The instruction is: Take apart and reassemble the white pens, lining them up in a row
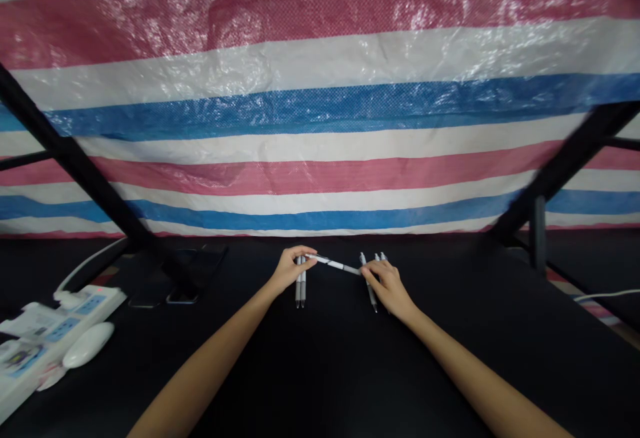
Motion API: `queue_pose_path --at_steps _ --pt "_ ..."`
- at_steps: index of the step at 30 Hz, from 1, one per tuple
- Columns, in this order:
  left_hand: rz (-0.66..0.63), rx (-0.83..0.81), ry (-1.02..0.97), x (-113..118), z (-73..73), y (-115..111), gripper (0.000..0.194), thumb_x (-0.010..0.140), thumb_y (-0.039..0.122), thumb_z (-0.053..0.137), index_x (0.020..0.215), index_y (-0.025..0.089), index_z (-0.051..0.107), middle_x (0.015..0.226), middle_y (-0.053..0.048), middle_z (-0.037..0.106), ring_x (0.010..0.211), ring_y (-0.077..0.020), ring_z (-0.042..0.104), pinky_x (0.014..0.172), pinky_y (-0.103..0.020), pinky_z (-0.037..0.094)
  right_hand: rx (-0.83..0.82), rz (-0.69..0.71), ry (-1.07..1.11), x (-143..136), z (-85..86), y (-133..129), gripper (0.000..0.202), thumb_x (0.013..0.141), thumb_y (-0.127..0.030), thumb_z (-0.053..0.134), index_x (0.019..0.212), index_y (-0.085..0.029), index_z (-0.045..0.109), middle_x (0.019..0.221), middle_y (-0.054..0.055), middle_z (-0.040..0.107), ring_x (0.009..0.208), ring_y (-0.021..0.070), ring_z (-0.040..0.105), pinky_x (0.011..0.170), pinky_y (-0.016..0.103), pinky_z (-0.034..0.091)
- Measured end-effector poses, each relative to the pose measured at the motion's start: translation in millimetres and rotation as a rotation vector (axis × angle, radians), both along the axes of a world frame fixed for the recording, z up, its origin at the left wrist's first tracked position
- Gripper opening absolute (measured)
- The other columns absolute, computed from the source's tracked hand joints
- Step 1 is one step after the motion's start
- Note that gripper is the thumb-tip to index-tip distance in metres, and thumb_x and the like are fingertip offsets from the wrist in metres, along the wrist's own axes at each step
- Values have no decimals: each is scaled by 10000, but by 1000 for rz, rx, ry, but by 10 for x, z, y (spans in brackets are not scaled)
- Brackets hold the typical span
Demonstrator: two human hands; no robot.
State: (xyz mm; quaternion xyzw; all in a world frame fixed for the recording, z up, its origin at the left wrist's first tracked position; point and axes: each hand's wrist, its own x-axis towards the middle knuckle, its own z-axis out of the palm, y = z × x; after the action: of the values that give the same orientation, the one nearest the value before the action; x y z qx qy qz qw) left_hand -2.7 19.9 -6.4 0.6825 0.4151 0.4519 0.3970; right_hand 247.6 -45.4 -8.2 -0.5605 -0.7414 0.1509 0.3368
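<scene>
A white pen with a grey grip (pixel 334 263) is held between both hands, slanting down to the right above the black table. My left hand (pixel 291 268) pinches its left end between thumb and fingers. At its grey right end are the closed fingers of my right hand (pixel 387 285). Two similar pens (pixel 301 285) lie side by side beneath and beside my left hand, tips toward me. Several more pens (pixel 372 297) lie by my right hand, which partly covers them.
A white power strip (pixel 75 321) with plugs and a white mouse (pixel 89 345) are at the left. Dark flat devices (pixel 183 297) lie near the left black frame leg (pixel 100 188). Another leg (pixel 555 165) stands right. A striped sheet (pixel 320 178) hangs behind the table (pixel 320 371).
</scene>
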Motion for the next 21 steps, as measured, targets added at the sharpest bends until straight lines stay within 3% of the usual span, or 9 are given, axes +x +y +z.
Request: queue_pose_path --at_steps 13,21 --pt "-1 -22 -56 10 18 -9 194 656 218 716 837 149 711 854 -79 723 819 -208 656 774 -301 471 12 20 -43 0 9 -11 311 889 -472 416 808 -244 612 875 27 652 900 229 549 833 400 350" --pt "46 -190 -345 -7 23 -13 256 645 283 742 852 138 700 700 -36 668 634 -128 582 580 -216 414 23 19 30 2 16 -15 311 891 -470 411 832 -248 619 891 31 656 909 238 547 852 414 349"
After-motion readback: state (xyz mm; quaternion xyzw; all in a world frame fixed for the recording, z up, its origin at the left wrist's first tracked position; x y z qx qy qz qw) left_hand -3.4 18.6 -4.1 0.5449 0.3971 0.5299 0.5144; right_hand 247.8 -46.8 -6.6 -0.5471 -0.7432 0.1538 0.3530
